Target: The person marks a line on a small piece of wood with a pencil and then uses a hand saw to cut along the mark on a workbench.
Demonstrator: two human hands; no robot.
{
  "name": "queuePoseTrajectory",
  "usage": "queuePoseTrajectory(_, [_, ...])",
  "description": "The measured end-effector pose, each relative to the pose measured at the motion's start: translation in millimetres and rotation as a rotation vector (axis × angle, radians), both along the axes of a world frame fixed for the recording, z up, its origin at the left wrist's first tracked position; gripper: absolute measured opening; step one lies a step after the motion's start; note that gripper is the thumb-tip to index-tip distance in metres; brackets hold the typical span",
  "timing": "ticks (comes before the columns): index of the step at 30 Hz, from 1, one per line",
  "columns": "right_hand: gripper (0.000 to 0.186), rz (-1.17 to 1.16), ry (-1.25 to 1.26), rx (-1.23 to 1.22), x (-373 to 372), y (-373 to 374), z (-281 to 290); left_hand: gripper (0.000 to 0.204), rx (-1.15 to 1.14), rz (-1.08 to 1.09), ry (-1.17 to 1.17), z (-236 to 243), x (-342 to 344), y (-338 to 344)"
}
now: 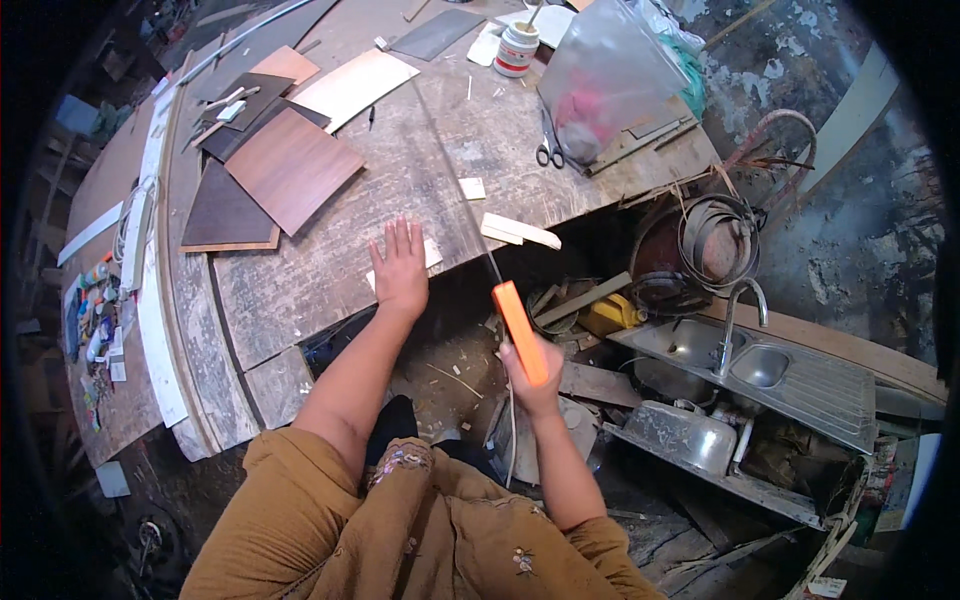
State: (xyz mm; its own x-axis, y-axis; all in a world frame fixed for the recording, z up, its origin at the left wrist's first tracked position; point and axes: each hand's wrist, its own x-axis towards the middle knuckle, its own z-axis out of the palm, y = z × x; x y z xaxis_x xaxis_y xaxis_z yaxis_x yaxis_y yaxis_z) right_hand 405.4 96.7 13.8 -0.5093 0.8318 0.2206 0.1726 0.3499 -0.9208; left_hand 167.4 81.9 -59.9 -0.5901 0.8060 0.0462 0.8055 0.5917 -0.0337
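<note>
My left hand (400,275) lies flat with fingers spread on a small pale wood piece (432,253) at the near edge of the worn wooden table (310,290). In my right hand (536,385) is the orange handle of a handsaw (520,335). Its thin blade reaches away over the tabletop, just right of the pale piece. Whether the teeth touch that wood I cannot tell. Right of the blade, a pale wood strip (520,230) sits at the table edge, with a small pale offcut (472,188) farther back.
Brown and dark boards (295,165) are stacked on the left. Scissors (550,140), a white jar (516,50) and a clear plastic bag (605,80) stand toward the back right. Steel sinks (690,345), a yellow container (610,315) and scrap wood crowd the floor on my right.
</note>
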Motion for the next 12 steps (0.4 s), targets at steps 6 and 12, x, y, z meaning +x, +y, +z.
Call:
queuePoseTrajectory(6, [0.027,-0.027,-0.162,0.446,-47.0,87.0,9.7,0.098,-0.057,-0.02,-0.136,33.9,4.8,-1.8])
queuePoseTrajectory(12, [0.022,0.086,-0.471,0.725,-88.5,151.9,6.9,0.096,0.111,-0.083,-0.264,20.0,-4.3,-8.7])
